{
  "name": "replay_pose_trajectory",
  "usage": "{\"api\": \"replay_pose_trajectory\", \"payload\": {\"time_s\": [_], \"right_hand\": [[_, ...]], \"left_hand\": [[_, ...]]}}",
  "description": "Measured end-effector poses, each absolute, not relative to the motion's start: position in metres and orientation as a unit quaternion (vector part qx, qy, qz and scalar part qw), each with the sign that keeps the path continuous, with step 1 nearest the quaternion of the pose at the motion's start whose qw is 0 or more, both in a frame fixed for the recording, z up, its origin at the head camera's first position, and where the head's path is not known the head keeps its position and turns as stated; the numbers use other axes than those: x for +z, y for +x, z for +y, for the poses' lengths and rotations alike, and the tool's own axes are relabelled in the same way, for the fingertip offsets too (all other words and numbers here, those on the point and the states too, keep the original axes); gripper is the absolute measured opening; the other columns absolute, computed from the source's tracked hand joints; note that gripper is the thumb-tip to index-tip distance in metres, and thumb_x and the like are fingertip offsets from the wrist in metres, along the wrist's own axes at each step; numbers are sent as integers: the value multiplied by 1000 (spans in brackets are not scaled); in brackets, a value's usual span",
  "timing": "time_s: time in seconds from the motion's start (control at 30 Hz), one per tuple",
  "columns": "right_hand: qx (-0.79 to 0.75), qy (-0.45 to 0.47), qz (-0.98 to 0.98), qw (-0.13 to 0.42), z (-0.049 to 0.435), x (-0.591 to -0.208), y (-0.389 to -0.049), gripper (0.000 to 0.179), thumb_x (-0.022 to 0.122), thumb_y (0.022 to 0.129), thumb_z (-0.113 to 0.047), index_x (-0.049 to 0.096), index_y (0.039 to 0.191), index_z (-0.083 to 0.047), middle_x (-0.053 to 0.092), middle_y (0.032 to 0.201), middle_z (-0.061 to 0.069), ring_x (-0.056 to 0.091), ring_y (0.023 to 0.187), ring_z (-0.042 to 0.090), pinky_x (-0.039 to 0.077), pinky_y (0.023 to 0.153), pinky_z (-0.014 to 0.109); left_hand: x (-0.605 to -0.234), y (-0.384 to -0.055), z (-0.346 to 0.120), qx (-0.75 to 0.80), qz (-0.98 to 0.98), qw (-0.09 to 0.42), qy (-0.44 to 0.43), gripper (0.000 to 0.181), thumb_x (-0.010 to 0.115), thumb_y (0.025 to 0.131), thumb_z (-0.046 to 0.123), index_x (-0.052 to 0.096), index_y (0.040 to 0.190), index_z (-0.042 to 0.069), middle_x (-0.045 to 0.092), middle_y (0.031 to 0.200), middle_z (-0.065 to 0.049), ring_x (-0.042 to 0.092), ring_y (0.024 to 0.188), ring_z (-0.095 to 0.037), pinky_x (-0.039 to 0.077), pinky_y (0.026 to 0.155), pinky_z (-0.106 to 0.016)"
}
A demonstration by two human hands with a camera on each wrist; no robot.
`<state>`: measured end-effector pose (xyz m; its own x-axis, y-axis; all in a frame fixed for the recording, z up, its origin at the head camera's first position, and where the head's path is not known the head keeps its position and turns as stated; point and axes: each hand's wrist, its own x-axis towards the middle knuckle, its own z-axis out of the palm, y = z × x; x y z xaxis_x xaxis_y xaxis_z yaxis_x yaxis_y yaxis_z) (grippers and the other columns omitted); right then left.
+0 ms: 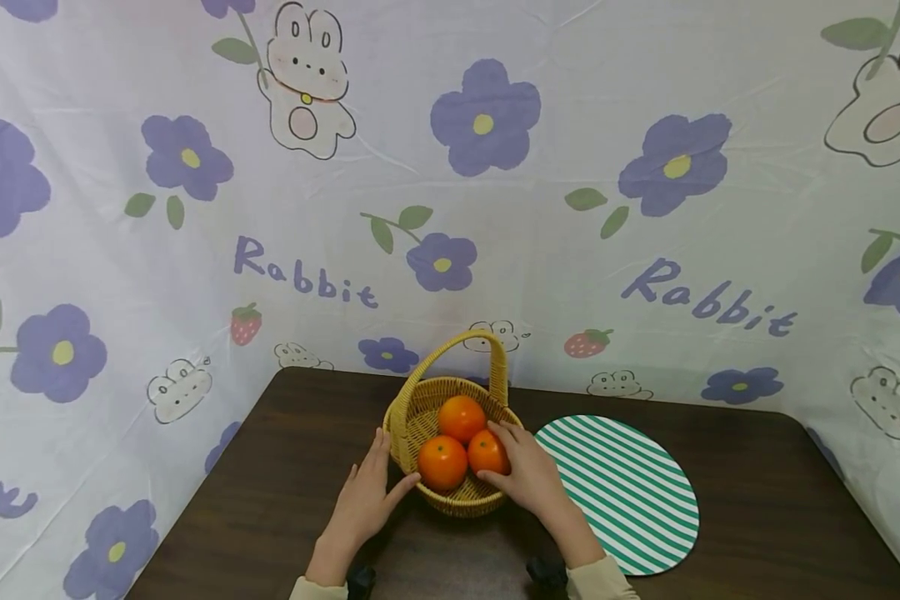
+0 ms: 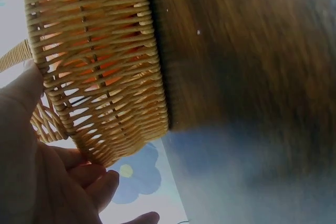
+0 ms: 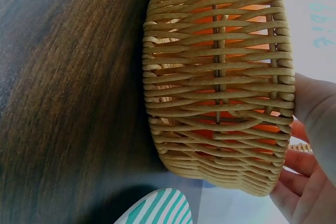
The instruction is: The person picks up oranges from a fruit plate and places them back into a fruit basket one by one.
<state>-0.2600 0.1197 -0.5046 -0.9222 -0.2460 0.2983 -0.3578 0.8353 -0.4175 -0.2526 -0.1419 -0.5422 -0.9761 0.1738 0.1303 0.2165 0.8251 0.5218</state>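
Observation:
A yellow wicker basket (image 1: 461, 507) with a tall arched handle stands on the dark table and holds three glossy oranges. Against its left side rests my left hand (image 1: 363, 500), fingers fairly straight and the thumb on the near rim. The left wrist view shows that thumb and the fingertips touching the woven wall (image 2: 105, 77). My right hand (image 1: 531, 471) reaches over the right rim and grips the right orange (image 1: 487, 452) between thumb and fingers. Beside it in the basket lie the left orange (image 1: 442, 462) and the back orange (image 1: 462, 418).
To the right of the basket lies an oval placemat (image 1: 622, 492) with green and white stripes. The brown wooden table (image 1: 300, 450) reaches back to a white cloth backdrop (image 1: 540, 250) printed with rabbits and purple flowers.

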Motion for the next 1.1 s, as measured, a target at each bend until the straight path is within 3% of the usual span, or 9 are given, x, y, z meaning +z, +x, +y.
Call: {"api": "replay_pose_trajectory", "payload": {"time_s": [0.2,0.47,0.7,0.93,1.1], "right_hand": [[256,167,-944,127,122,-506,-261,72,74,77,-39,47,137,-10,45,137,17,47,122,35,44,93,53],[265,176,-933,168,130,-511,-260,68,74,77,-39,50,134,-11,45,137,18,51,116,36,48,87,52],[273,162,-933,168,140,-508,-257,65,72,79,-41,51,133,-12,43,138,22,47,121,39,45,91,54],[263,153,-936,179,149,-507,-253,64,71,79,-42,53,133,-13,44,139,19,44,123,39,39,96,56],[255,155,-935,192,156,-509,-251,64,73,78,-40,54,131,-10,46,137,18,46,122,37,39,97,54]], "left_hand": [[-542,-252,-138,-264,-959,38,-96,87,41,90,61,8,150,8,13,155,-13,30,136,-30,23,105,-61],[-542,-249,-135,-245,-965,44,-86,85,40,89,63,16,149,8,18,154,-13,25,139,-28,25,105,-60],[-541,-246,-134,-221,-970,43,-95,89,36,87,68,20,149,7,20,153,-12,22,140,-26,26,106,-58],[-535,-239,-132,-204,-971,49,-110,80,44,89,60,30,145,5,30,149,-14,29,137,-29,29,104,-57],[-530,-232,-131,-172,-976,71,-112,69,46,89,57,48,136,6,49,137,-13,47,126,-29,40,98,-53]]}}
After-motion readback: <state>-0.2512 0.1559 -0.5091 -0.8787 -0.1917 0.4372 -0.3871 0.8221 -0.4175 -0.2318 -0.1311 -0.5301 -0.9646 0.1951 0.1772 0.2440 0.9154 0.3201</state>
